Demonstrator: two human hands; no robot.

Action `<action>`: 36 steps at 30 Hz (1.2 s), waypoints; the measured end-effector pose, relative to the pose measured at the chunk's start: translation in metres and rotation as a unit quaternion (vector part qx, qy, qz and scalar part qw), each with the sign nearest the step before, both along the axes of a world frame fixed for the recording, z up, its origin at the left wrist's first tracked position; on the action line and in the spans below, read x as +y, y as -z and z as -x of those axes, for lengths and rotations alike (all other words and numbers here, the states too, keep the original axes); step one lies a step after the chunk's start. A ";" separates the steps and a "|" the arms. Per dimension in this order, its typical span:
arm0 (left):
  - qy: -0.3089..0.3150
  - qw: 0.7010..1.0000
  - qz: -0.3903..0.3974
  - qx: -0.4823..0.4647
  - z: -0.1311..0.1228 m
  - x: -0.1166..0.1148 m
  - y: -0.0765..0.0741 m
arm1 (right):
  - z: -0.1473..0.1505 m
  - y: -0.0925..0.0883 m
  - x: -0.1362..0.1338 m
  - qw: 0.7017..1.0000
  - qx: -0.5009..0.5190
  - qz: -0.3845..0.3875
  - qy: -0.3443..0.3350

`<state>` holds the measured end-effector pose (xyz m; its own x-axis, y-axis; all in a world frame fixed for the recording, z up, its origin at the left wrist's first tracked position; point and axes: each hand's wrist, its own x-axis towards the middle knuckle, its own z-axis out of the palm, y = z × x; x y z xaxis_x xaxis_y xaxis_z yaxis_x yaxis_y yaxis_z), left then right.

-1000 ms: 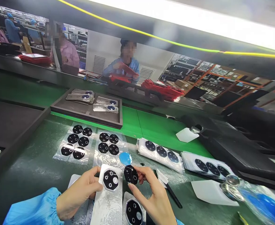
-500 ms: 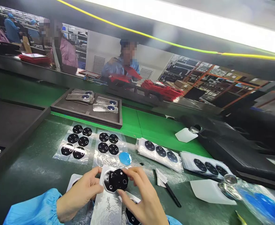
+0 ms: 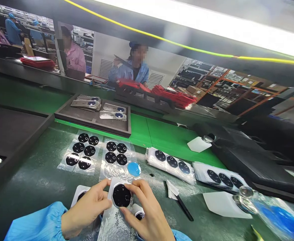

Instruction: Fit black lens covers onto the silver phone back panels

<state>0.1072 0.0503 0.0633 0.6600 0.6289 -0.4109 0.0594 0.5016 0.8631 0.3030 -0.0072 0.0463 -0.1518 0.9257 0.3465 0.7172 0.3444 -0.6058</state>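
My left hand [image 3: 86, 209] grips the left edge of a silver phone back cover [image 3: 113, 222] near its top. On the cover's camera area lies a black octagonal lens piece [image 3: 121, 195], and my right hand [image 3: 147, 214] pinches that piece by its rim with thumb and fingers. A second cover [image 3: 138, 211] peeks out under my right hand. A third one [image 3: 79, 194] lies behind my left hand.
Clear sheets carrying black octagonal pieces [image 3: 83, 152] [image 3: 116, 153] lie ahead, with a blue round film [image 3: 133, 169]. Packs of the same pieces [image 3: 172, 162] [image 3: 220, 179] lie to the right, beside a black pen [image 3: 184, 207]. A dark tray [image 3: 91, 122] holds finished covers. People work across the belt.
My right hand carried the black octagonal piece leftward from beside the cover and set it down over the cover's camera area. My left hand kept holding the cover.
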 end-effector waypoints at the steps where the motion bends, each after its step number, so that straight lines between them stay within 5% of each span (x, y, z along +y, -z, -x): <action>1: 0.001 1.000 0.002 0.000 0.000 0.000 0.000 | 0.000 -0.001 0.000 1.000 0.000 0.002 -0.002; 10: 0.011 1.000 0.000 0.028 0.000 0.000 -0.011 | 0.000 -0.006 0.000 1.000 0.011 0.015 -0.023; 36: 0.036 0.999 -0.015 0.018 0.001 0.001 -0.004 | -0.002 -0.009 0.000 0.999 0.010 0.031 -0.030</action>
